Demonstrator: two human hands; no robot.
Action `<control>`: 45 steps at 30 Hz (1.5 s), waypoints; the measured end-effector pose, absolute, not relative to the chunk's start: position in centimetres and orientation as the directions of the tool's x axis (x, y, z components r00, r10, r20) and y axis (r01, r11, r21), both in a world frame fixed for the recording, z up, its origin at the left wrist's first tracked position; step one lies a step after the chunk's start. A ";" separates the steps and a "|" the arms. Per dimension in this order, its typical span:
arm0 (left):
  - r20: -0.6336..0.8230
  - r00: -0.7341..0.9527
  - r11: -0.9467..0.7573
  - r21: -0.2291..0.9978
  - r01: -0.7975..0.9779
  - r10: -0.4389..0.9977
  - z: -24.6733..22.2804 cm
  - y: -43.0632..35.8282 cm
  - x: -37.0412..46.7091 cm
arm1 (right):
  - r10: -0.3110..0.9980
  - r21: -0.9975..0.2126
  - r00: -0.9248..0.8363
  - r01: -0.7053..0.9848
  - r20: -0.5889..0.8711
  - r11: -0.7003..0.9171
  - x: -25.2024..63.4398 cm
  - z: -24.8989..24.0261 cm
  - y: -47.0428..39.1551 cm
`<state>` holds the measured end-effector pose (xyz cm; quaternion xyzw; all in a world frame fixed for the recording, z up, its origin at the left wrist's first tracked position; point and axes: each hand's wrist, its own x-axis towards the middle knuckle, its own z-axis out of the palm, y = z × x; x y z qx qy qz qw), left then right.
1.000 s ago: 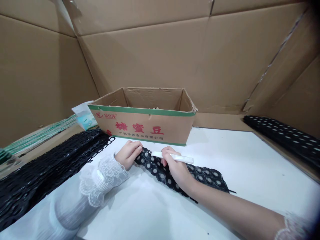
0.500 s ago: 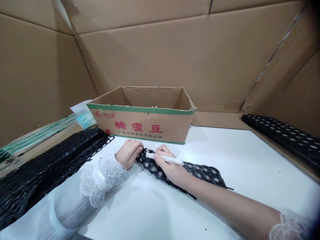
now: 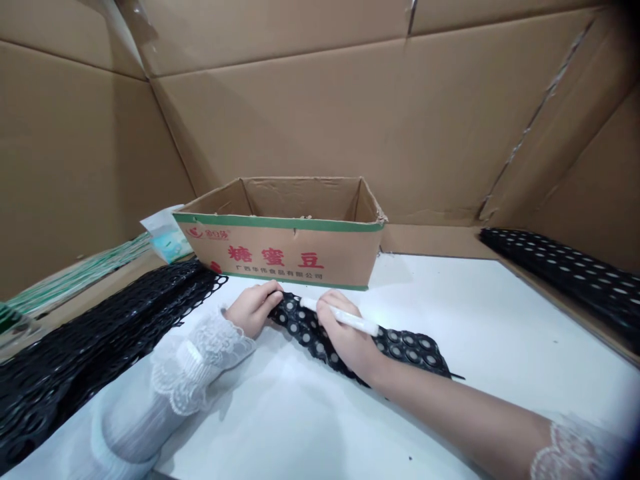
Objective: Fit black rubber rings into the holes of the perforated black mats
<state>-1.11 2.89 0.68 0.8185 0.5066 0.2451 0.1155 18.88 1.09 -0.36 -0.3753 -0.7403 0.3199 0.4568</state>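
A black strip (image 3: 305, 331) with rows of round holes lies slantwise on the white tabletop (image 3: 280, 420). Its far left end is pinched between the thumb and fingers of my left hand (image 3: 253, 308). My right hand (image 3: 345, 330) is closed around a white pen-like tool (image 3: 357, 322), whose left tip is over the strip near my left hand. Part of the strip is hidden under my right hand and wrist. A thin black end sticks out at the strip's right.
Behind the hands stands an open cardboard box (image 3: 280, 250) with red lettering. Black perforated material (image 3: 100, 320) is heaped at the left, beside green-white strands (image 3: 85, 273) and a plastic packet (image 3: 167, 237). More black perforated strips (image 3: 560, 267) lie right. Cardboard walls (image 3: 310, 120) surround the table.
My right hand and the white tool have shifted slightly right along the strip. The strip's left end now lies flatter, where a loose black piece stood up before. My left hand still pinches it.
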 end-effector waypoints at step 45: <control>0.247 0.257 -0.308 0.197 0.931 0.934 0.3 2.4 -0.6 | 0.427 0.011 -0.662 0.550 0.615 0.835 18.4 -2.0 -0.2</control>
